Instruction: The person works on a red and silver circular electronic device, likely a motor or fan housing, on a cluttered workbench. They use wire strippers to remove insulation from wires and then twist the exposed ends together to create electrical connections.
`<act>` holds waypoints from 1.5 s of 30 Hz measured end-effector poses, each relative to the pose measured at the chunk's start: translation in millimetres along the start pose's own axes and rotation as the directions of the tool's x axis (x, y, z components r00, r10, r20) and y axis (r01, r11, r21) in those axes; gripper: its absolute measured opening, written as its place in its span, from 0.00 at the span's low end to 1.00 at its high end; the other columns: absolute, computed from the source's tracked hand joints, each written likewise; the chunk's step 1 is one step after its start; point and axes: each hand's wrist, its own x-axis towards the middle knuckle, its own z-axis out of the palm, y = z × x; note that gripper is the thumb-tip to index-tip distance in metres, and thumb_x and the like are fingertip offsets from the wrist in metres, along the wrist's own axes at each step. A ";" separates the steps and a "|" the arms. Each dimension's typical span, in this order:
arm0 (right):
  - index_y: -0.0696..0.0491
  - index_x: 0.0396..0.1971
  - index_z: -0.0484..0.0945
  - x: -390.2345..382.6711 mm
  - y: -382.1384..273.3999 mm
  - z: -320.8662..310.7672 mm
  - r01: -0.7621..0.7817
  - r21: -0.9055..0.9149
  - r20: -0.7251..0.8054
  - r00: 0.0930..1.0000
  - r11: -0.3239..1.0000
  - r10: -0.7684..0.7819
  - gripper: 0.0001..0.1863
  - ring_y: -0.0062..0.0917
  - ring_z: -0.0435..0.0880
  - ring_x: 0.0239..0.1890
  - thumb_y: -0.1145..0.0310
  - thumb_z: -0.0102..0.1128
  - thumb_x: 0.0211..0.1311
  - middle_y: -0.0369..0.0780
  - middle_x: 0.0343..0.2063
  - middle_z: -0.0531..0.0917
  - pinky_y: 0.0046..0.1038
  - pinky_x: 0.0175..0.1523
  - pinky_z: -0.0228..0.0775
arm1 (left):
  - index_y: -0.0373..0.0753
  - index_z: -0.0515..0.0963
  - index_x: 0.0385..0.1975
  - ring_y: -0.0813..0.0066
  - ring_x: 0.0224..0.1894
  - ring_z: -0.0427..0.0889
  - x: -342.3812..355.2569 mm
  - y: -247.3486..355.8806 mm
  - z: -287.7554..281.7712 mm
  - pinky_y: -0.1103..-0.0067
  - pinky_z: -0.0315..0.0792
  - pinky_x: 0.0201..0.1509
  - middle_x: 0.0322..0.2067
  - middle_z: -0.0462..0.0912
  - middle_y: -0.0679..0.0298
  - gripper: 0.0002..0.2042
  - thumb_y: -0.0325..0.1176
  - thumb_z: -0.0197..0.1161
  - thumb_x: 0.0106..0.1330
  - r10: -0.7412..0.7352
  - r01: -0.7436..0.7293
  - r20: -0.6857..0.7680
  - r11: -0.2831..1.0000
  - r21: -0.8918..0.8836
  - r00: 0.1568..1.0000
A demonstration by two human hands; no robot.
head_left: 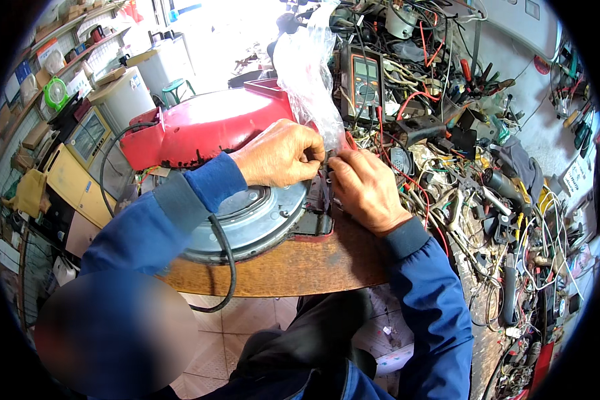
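My left hand [280, 155] reaches across a round grey metal pan-like base [263, 212], its fingers curled together. Close beside it my right hand [365, 190] pinches with thumb and forefinger. Both sets of fingertips meet over a dark, open compartment [315, 220] at the base's right edge; whatever they hold is too small and covered to name. A red, glossy shell [210, 127] with black-stained edges stands behind the base. A crumpled clear plastic bag [308, 73] hangs just beyond my fingers. A black cable [231, 267] loops off the base's near side.
The wooden table [273, 275] ends in a curved edge near me. A multimeter [365, 83] with red leads stands behind my right hand. Tangled wires, pliers [457, 208] and loose parts crowd the bench on the right. Shelves and white appliances [123, 97] line the left.
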 end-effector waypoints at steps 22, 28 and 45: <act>0.60 0.39 0.80 12.3 -9.7 -12.8 -0.318 0.256 0.147 0.946 0.913 0.288 0.10 0.35 0.84 0.31 0.77 0.67 0.57 0.41 0.31 0.82 0.31 0.35 0.78 | 0.31 0.82 0.31 0.73 0.28 0.85 -5.3 1.5 -3.0 0.76 0.78 0.33 0.26 0.84 0.58 0.05 0.24 0.67 0.58 -0.001 0.001 -0.008 0.999 -0.045 1.000; 0.58 0.43 0.80 7.0 -5.9 -5.5 0.118 -0.116 0.095 0.990 0.986 -0.107 0.16 0.36 0.82 0.40 0.73 0.63 0.52 0.43 0.39 0.80 0.37 0.42 0.78 | 0.30 0.82 0.32 0.73 0.29 0.85 -4.5 2.1 -2.7 0.76 0.78 0.33 0.26 0.84 0.58 0.05 0.25 0.67 0.58 -0.014 0.014 -0.008 1.000 -0.019 1.000; 0.55 0.39 0.78 7.0 -15.5 2.4 -0.166 0.062 0.023 0.986 0.984 0.165 0.12 0.39 0.82 0.35 0.75 0.66 0.54 0.43 0.33 0.78 0.40 0.37 0.78 | 0.31 0.83 0.32 0.76 0.30 0.86 -4.3 3.1 -2.5 0.77 0.79 0.34 0.27 0.85 0.59 0.05 0.24 0.67 0.58 -0.049 0.049 0.012 0.998 -0.036 0.999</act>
